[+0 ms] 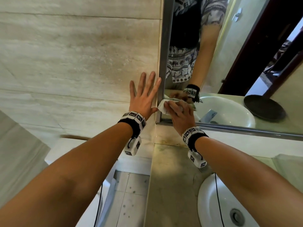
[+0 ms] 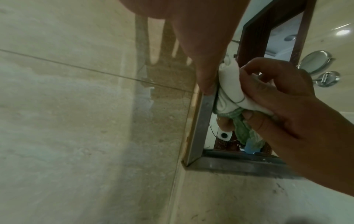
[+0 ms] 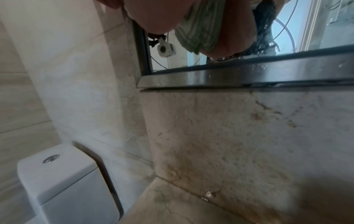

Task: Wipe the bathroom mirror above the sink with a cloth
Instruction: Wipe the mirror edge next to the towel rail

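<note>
The mirror [image 1: 229, 66] hangs in a grey metal frame [image 1: 164, 63] on the tiled wall. My right hand [image 1: 178, 113] grips a bunched white and green cloth [image 1: 164, 107] and presses it on the glass at the mirror's lower left corner. In the left wrist view the cloth [image 2: 232, 92] sits against the frame [image 2: 199, 127], with my right hand [image 2: 283, 106] curled round it. My left hand [image 1: 144, 94] lies flat on the wall tile beside the frame, fingers spread, thumb touching the cloth. In the right wrist view the green part of the cloth [image 3: 199, 28] shows under my palm.
Below the mirror lies a stone counter [image 1: 170, 185] with a white sink [image 1: 213, 202] at the right. A white toilet cistern [image 3: 63, 181] stands left of the counter. A magnifying mirror [image 2: 316, 62] and a dark doorway show as reflections.
</note>
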`<move>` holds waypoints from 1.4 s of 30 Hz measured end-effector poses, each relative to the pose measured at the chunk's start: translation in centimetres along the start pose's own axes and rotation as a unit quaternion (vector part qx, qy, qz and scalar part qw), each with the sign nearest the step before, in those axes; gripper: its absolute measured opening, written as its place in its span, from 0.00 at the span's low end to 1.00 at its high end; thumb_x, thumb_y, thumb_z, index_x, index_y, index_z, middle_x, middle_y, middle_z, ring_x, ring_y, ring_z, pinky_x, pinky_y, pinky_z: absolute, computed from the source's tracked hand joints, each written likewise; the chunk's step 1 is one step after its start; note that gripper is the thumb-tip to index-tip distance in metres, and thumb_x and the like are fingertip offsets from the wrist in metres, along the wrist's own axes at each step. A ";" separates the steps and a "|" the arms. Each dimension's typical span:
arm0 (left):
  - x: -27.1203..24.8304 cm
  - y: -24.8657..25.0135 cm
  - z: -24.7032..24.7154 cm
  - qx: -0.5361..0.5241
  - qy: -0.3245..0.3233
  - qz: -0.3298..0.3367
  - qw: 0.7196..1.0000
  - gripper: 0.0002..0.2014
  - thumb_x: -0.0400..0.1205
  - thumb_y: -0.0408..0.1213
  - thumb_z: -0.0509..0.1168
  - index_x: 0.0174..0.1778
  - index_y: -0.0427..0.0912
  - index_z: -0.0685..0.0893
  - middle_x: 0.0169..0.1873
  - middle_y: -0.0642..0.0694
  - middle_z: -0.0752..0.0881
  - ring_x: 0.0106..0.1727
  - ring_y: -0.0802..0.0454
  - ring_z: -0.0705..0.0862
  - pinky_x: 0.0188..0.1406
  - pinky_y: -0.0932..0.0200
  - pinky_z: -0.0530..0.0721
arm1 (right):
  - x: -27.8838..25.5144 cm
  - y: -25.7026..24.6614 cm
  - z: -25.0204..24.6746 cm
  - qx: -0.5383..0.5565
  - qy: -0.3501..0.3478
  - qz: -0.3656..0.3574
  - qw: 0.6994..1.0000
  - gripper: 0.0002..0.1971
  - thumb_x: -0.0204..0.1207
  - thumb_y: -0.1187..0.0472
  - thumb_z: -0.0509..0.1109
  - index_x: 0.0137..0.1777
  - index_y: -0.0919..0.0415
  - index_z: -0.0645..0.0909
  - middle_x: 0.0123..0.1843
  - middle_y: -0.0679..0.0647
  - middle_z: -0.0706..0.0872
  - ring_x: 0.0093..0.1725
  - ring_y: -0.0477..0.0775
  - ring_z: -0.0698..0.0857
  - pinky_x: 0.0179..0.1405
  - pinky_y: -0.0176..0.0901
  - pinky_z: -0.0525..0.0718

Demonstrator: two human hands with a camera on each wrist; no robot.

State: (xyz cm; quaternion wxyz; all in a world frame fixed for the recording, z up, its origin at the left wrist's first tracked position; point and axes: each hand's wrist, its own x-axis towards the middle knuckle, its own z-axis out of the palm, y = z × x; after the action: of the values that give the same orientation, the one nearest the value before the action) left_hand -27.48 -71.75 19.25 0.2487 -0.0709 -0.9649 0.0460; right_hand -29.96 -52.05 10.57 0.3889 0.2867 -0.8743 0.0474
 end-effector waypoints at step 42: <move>-3.9 2.8 -9.2 -0.244 -0.278 -0.029 0.929 0.24 0.77 0.49 0.73 0.67 0.42 0.84 0.60 0.44 0.88 0.60 0.43 0.86 0.60 0.54 0.83 | 1.5 -2.2 -15.1 0.178 -0.340 0.154 0.910 0.21 0.72 0.69 0.67 0.64 0.52 0.85 0.61 0.53 0.87 0.62 0.57 0.83 0.57 0.36 0.75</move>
State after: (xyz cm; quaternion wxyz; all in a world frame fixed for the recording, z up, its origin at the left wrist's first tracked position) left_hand -19.30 -69.08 25.05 -0.0530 -0.0858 -0.9784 -0.1802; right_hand -19.72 -50.01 21.78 -0.0016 0.2122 -0.9638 0.1614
